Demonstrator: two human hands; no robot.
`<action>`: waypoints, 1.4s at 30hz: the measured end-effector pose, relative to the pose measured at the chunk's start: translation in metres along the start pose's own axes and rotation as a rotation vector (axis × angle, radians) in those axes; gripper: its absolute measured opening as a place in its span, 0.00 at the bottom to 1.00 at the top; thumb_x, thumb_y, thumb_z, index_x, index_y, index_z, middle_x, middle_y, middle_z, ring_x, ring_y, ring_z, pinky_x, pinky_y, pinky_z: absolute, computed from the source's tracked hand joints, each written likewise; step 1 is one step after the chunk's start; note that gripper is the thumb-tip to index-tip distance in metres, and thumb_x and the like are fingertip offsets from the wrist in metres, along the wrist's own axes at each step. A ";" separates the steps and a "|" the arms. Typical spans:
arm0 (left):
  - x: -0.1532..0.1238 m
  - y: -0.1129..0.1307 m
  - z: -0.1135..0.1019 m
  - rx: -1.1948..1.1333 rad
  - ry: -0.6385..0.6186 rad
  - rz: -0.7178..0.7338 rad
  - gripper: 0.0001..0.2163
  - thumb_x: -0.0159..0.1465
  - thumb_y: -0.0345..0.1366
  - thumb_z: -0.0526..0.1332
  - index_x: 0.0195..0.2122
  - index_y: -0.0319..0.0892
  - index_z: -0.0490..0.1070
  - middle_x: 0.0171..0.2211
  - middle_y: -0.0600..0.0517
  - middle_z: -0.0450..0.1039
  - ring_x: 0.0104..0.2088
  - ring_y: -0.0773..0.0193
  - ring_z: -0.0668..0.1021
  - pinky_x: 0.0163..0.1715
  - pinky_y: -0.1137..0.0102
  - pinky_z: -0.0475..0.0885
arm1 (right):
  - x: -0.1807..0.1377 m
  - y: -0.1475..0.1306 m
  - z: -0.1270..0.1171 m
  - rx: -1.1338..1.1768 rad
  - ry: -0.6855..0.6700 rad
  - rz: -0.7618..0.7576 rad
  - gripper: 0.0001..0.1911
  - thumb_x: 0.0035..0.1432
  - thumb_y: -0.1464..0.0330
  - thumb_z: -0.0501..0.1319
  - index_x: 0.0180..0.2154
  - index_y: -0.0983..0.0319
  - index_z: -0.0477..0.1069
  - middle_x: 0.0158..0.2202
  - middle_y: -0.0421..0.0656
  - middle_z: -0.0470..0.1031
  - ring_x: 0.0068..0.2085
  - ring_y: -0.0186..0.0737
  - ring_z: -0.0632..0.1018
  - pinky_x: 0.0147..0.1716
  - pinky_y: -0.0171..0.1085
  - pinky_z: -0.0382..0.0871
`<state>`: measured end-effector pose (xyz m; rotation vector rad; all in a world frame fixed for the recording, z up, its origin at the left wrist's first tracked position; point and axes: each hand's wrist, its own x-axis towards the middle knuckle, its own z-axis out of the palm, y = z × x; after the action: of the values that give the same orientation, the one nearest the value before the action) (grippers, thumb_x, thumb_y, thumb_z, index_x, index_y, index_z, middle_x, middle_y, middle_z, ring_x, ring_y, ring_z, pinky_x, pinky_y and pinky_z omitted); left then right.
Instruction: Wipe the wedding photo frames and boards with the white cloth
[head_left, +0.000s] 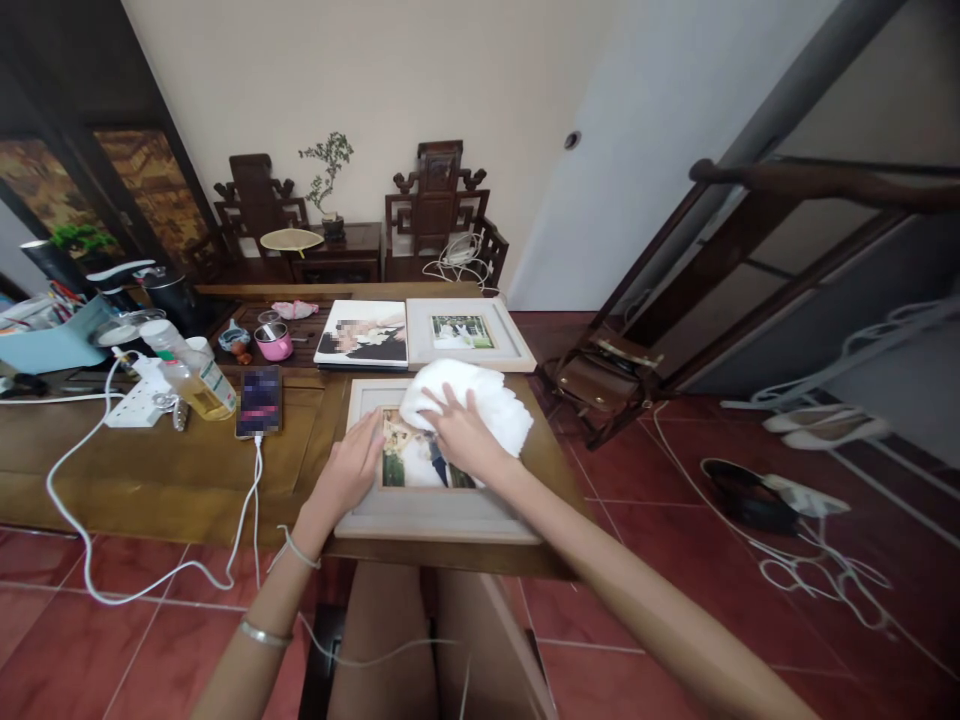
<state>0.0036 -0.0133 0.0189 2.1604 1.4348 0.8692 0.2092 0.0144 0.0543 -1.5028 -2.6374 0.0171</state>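
A picture frame (pixel 435 515) with a pale wide border lies flat at the table's near edge, a wedding photo (pixel 409 460) in its middle. My left hand (pixel 354 462) rests on the left side of this frame, fingers stretched out and holding nothing. On a bunched white cloth (pixel 499 405), my right hand (pixel 461 432) presses down with its fingers spread. The cloth covers the frame's upper right part and some of the photo. Just beyond it lies a second pale frame (pixel 517 345) with a photo, beside a photo album (pixel 360 335).
Left on the wooden table (pixel 180 500) are a charging phone (pixel 259 400), a bottle (pixel 199 385), a power strip (pixel 142 395), a pink cup (pixel 274 341) and a blue box (pixel 52 340). A white cable (pixel 86 560) hangs over the near edge. A wooden rack (pixel 645 330) stands at right.
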 end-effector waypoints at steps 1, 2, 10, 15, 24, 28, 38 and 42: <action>0.000 0.002 -0.001 -0.046 0.016 -0.002 0.22 0.68 0.40 0.45 0.63 0.41 0.53 0.62 0.46 0.57 0.62 0.59 0.60 0.63 0.60 0.54 | 0.008 -0.007 0.000 -0.009 -0.024 -0.004 0.26 0.53 0.80 0.52 0.55 0.66 0.64 0.65 0.52 0.51 0.64 0.66 0.49 0.55 0.68 0.46; 0.000 0.003 -0.002 -0.093 0.042 -0.007 0.23 0.69 0.41 0.44 0.63 0.40 0.53 0.62 0.45 0.57 0.62 0.60 0.61 0.63 0.61 0.54 | 0.013 -0.016 -0.001 -0.005 -0.061 -0.027 0.27 0.53 0.80 0.53 0.56 0.65 0.64 0.65 0.52 0.51 0.63 0.67 0.49 0.55 0.68 0.46; -0.003 0.004 -0.009 -0.303 0.147 -0.085 0.22 0.70 0.42 0.40 0.61 0.40 0.57 0.56 0.46 0.67 0.59 0.62 0.67 0.60 0.62 0.58 | -0.035 -0.080 -0.020 0.123 -0.326 -0.279 0.26 0.52 0.78 0.54 0.54 0.62 0.65 0.65 0.48 0.50 0.64 0.66 0.49 0.56 0.67 0.47; -0.001 0.003 -0.008 -0.236 0.096 -0.045 0.20 0.69 0.40 0.44 0.57 0.40 0.62 0.56 0.47 0.67 0.58 0.63 0.68 0.60 0.64 0.59 | -0.069 -0.094 -0.022 0.183 -0.235 -0.313 0.21 0.58 0.74 0.52 0.54 0.60 0.66 0.65 0.48 0.50 0.64 0.65 0.47 0.57 0.67 0.45; -0.001 -0.014 0.001 0.036 0.062 0.093 0.18 0.66 0.30 0.48 0.55 0.40 0.64 0.56 0.45 0.67 0.58 0.60 0.67 0.60 0.58 0.60 | -0.114 -0.061 0.021 0.096 0.074 -0.178 0.18 0.53 0.75 0.57 0.45 0.58 0.74 0.62 0.49 0.58 0.62 0.66 0.55 0.56 0.67 0.47; 0.000 -0.014 0.001 0.049 0.061 0.132 0.18 0.65 0.29 0.48 0.55 0.41 0.65 0.55 0.44 0.68 0.58 0.60 0.68 0.59 0.57 0.61 | -0.142 -0.019 0.025 0.062 0.183 -0.097 0.22 0.46 0.78 0.57 0.45 0.61 0.74 0.61 0.51 0.60 0.63 0.61 0.53 0.59 0.64 0.44; 0.004 -0.021 0.005 0.128 -0.069 0.111 0.20 0.65 0.27 0.47 0.57 0.43 0.63 0.59 0.46 0.64 0.62 0.59 0.62 0.60 0.55 0.60 | -0.081 0.020 -0.001 0.045 0.089 0.010 0.29 0.46 0.83 0.51 0.51 0.63 0.69 0.62 0.49 0.59 0.64 0.55 0.53 0.59 0.60 0.48; 0.005 -0.025 0.006 0.151 -0.077 0.135 0.20 0.65 0.27 0.47 0.58 0.43 0.62 0.60 0.46 0.62 0.62 0.59 0.61 0.59 0.55 0.60 | -0.007 0.018 -0.010 0.048 0.055 -0.045 0.28 0.50 0.83 0.52 0.54 0.64 0.65 0.63 0.51 0.57 0.64 0.56 0.52 0.57 0.61 0.49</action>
<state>-0.0079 0.0018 0.0000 2.3986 1.3698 0.7343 0.2292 0.0166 0.0624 -1.4078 -2.6077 0.0347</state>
